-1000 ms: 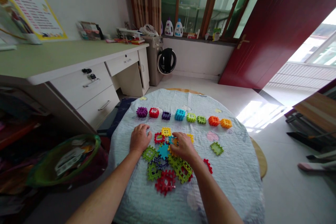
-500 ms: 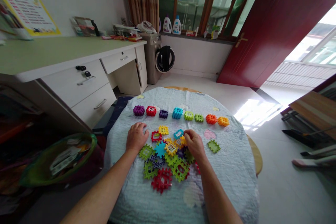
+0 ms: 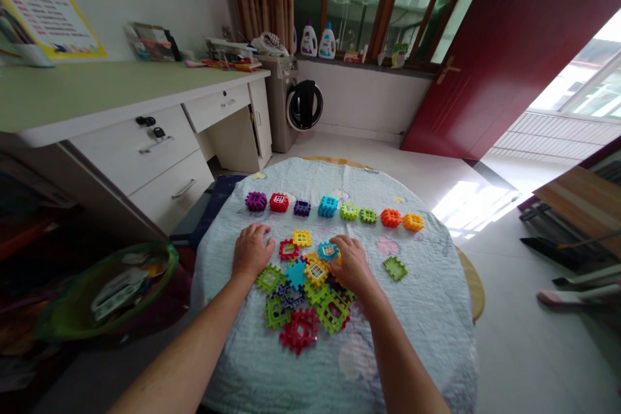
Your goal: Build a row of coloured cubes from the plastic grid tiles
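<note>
The right hand, now shifted inward, part-curls over the pile beside a blue piece, hold unclear; the left hand lies loosely open, visibly empty; pieces remain loose.

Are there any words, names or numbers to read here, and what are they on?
None can be read clearly.
Wall poster: lines of print, too blurred.
Bottle with purple cap: label too small.
Bottle with blue cap: label too small.
Small red box: too small to read.
Yellow-green packet: too small to read.
Toy pieces: no letters or numbers I can make out.
</note>
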{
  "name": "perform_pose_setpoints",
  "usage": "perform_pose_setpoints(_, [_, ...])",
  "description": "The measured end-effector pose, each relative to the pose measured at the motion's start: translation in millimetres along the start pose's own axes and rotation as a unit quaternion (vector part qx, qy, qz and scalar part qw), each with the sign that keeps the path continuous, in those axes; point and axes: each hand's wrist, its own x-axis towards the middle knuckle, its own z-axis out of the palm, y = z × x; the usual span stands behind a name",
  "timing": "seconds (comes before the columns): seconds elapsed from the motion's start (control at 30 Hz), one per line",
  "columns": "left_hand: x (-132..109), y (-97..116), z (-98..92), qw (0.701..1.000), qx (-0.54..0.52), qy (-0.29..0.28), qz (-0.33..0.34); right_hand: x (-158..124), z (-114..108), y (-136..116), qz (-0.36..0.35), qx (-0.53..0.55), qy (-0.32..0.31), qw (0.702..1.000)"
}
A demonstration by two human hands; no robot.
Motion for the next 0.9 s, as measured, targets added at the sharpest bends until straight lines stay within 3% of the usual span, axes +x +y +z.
perform_pose_setpoints(0.17, [0.0, 0.8, -1.3, 1.0, -0.003, -0.002, -0.001, -0.7, 11.3, 3.5, 0.017, -0.025, -0.025, 0.999])
perform_pose_setpoints(0.33, [0.0, -0.3, -0.8, 1.0, -0.002, -0.004, 0.0, -1.6, 4.9, 22.3, 0.076, 0.009, 0.056, 0.996])
perform_pose_setpoints(0.53, [0.8, -2.9, 1.5, 1.0, 0.0, 0.001, 0.014, -8.8, -11.4, 52.8, 0.184, 0.119, 0.141, 0.965])
perform_pose_setpoints(0.67, [0.8, -3.1, 2.4, 1.0, -0.003, 0.004, 0.01, -16.8, -16.7, 65.5, 0.235, 0.106, 0.181, 0.949])
perform_pose_setpoints(0.8, [0.6, -3.1, 2.7, 1.0, 0.004, 0.004, 0.013, -25.7, -20.3, 60.0, 0.182, -0.021, 0.226, 0.957])
perform_pose_setpoints(0.9, [0.5, -3.4, 3.1, 1.0, 0.01, 0.002, 0.015, -32.7, -24.5, 47.0, 0.111, -0.05, 0.177, 0.977])
